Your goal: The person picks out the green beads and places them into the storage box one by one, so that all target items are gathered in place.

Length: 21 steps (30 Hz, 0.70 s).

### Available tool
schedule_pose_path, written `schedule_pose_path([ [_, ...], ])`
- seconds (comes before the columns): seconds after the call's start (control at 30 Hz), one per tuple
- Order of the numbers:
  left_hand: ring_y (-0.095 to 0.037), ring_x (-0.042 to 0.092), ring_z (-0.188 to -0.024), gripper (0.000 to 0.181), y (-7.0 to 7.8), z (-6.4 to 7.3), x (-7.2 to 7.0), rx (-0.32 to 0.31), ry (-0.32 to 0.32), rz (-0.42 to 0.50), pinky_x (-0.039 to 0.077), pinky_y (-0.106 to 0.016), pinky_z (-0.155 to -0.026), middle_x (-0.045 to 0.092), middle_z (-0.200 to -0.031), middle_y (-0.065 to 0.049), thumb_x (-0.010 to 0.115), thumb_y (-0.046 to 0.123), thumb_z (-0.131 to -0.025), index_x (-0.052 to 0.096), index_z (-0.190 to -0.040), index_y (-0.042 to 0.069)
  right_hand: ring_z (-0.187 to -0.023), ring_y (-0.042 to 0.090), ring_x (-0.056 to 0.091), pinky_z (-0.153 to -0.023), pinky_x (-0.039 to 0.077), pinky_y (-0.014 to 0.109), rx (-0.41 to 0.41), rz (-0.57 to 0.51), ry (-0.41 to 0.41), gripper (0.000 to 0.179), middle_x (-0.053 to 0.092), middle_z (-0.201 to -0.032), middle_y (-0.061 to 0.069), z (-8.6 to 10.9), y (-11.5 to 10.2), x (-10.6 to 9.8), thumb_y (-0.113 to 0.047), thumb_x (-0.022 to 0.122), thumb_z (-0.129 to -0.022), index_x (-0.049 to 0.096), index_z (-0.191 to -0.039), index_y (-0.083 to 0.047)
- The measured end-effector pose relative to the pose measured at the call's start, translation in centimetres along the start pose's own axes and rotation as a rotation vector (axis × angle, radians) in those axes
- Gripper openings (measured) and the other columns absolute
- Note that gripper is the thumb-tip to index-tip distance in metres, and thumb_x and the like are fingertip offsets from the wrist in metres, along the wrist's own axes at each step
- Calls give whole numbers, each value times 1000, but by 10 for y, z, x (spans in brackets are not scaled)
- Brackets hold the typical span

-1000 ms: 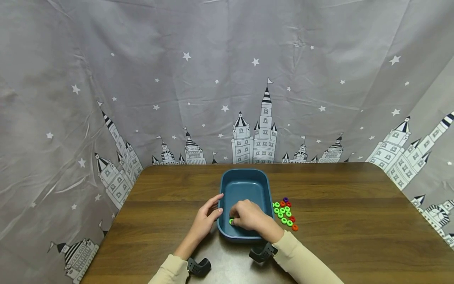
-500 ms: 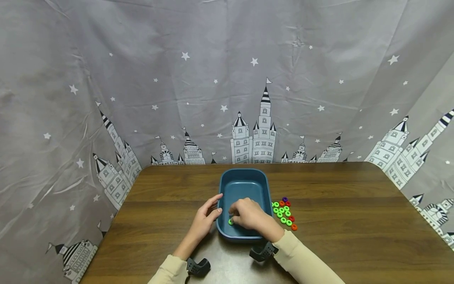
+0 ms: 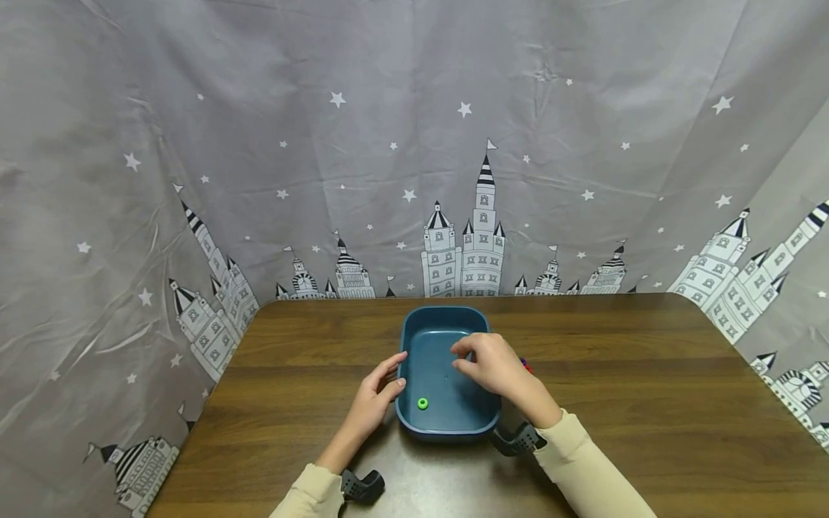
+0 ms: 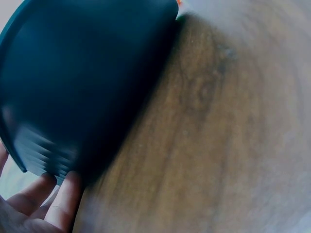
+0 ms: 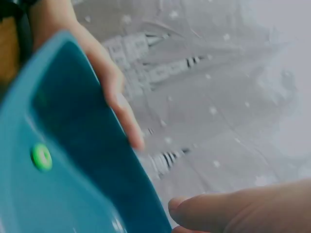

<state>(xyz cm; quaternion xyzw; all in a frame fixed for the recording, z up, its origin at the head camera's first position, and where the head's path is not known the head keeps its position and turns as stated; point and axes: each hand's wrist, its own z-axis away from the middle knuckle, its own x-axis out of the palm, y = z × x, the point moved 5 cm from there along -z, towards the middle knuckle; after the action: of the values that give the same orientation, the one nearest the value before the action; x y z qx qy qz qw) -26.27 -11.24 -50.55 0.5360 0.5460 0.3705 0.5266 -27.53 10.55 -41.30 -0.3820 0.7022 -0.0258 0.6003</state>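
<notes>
A blue rectangular tray sits on the wooden table. One small green ring lies on its floor near the front left corner. My left hand rests against the tray's left side; in the left wrist view its fingers touch the outer wall with fairly straight tips. Above the right half of the tray is my right hand, thumb and index finger apart with nothing visible between them. Right of the tray, a purple ring and a red ring peek out from behind that hand.
The brown wooden table extends on both sides of the tray. A grey curtain printed with castles and stars hangs behind it. Black wrist bands show at both cuffs.
My right hand has let go of the green ring, which stays in the tray. It has lifted and moved right, now covering most of the loose rings. My left hand keeps its place.
</notes>
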Motion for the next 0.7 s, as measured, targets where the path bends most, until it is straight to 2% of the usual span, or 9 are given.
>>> schedule_pose_path([
  [0.17,-46,52,-134,46,0,-1,0,2,4,-6,55,-29,-91,55,-147,-24,60,5,-97,57,-143,5,-74,10,64,-67,52,25,60,-2,42,18,77,-93,8,14,26,-24,-10,76,-87,79,-104,-2],
  [0.33,-46,53,-134,45,-1,0,0,3,0,-12,57,-34,-92,55,-147,-25,59,6,-98,57,-143,6,-68,8,60,-62,49,23,116,-8,73,16,75,-87,6,30,52,-39,-9,75,-88,78,-101,-2],
  [0.5,-46,53,-134,45,-1,0,0,4,-1,-15,57,-38,-93,55,-146,-26,59,7,-98,56,-143,4,-71,9,58,-63,50,24,148,28,83,16,74,-86,5,45,69,-48,-8,75,-88,77,-102,-1],
  [0.7,-46,53,-134,46,0,0,0,0,0,-11,56,-32,-92,55,-147,-25,59,6,-98,56,-144,3,-71,10,58,-65,49,27,166,64,83,15,74,-84,4,57,81,-52,-8,76,-86,78,-100,-2],
])
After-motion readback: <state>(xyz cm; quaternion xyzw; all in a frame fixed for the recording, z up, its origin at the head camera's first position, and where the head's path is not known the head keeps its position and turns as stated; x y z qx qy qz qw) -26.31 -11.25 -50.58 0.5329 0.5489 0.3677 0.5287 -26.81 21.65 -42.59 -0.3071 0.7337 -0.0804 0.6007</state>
